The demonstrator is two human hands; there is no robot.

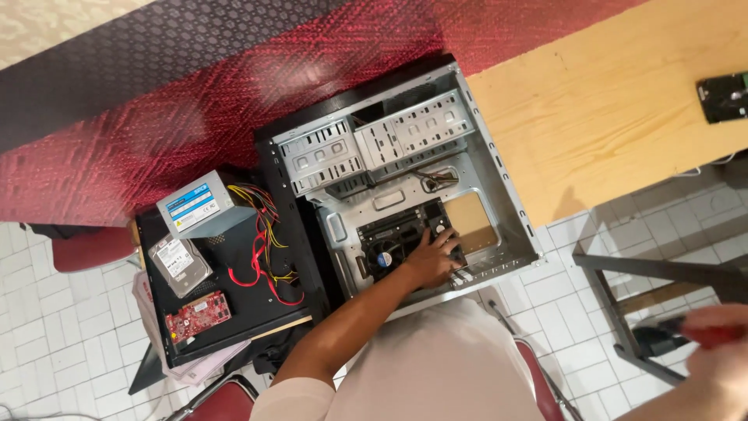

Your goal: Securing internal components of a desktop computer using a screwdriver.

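An open grey computer case [499, 179] lies on its side at the edge of a wooden table [608, 101]. Inside it sits a dark motherboard [389, 230] with a round cooler fan [382, 260]. My left hand [432, 257] reaches into the case and rests on the motherboard just right of the fan, fingers spread toward the case's rear wall. My right hand [721, 355] is low at the right edge, blurred, and closed around a red-handled tool [705, 331] with a dark shaft, well away from the case.
Left of the case, a black side panel [234, 312] carries a grey power supply [199, 206] with loose red and yellow wires, a hard drive [179, 265] and a red circuit card [196, 316]. Another drive [725, 97] lies on the table's far right. Red chairs [86, 245] and a metal frame [654, 269] stand on the tiled floor.
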